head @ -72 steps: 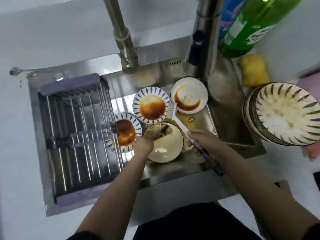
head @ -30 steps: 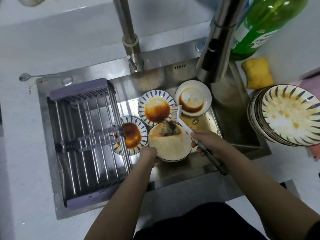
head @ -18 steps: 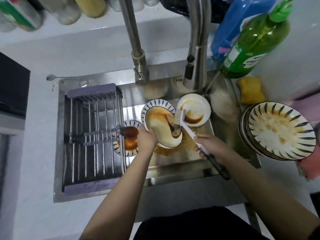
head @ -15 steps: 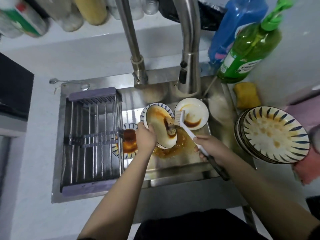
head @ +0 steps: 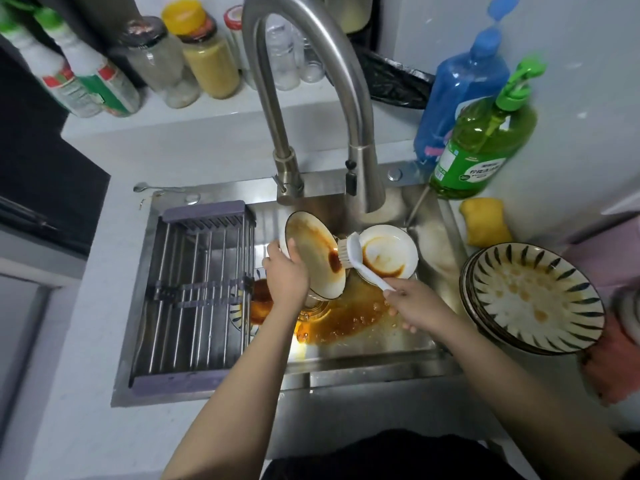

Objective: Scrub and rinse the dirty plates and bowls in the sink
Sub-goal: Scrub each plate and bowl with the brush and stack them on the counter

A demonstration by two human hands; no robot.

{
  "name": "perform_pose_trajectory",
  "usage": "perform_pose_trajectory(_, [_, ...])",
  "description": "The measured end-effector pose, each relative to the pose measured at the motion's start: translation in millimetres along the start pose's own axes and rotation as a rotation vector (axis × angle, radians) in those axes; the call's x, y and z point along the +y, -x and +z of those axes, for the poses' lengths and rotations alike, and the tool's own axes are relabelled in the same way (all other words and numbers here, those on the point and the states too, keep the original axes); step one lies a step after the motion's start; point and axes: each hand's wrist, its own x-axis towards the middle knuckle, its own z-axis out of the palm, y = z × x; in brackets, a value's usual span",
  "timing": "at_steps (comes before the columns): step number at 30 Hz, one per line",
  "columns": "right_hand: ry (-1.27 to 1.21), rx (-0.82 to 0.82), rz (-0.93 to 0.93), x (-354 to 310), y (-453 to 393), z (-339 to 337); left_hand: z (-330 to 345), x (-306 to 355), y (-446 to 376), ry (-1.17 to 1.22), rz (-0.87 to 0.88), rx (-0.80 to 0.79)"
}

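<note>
Head view: looking down on a steel sink [head: 363, 368], the landmark for every line below.
Bottles and jars: a row stands on the ledge behind the sink, far left to centre.
Drying rack [head: 197, 299]: fills the sink's left part, grey bars with purple ends.
Patterned bowl [head: 256, 303]: on the sink floor just right of the rack, partly under it and the left wrist, brown sauce inside.
Left hand [head: 285, 275]: over the sink's middle, thumb and fingers curled on the lower-left rim of a plate.
Plate [head: 313, 254]: held up tilted on edge above the sink floor, face toward the right, smeared brown with a dark blot at its right side.
Faucet [head: 311, 98]: arches up from the sink's back edge, spout ending just above the dishes.
Brush [head: 356, 258]: white, bristles against the plate's dark blot, handle running down to the right.
White bowl [head: 388, 261]: in the sink behind the brush, streaked brown.
Sauce puddle [head: 343, 317]: orange, spread over the sink floor below both dishes.
Right hand [head: 412, 303]: over the sink's right half, fingers wrapped around the brush handle.
Green soap bottle [head: 481, 147]: at the sink's back right corner, a blue one behind it.
Yellow sponge [head: 485, 221]: on the counter right of the sink.
Stacked striped plates [head: 533, 299]: on the counter right of the sink, top one soiled.
</note>
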Motion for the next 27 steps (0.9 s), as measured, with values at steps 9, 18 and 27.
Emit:
perform_pose_trajectory(9, [0.768,0.167,-0.254,-55,19,12,11,-67,-4,0.524,-0.310,-0.204])
perform_pose_trajectory(18, [1.071,-0.161,-0.282,-71,53,-17,-32,-34,28,0.572,-0.349,-0.180])
perform_pose_trajectory(27, [1.019,0.039,-0.460,-73,47,10,-44,-27,34,0.447,-0.151,-0.201])
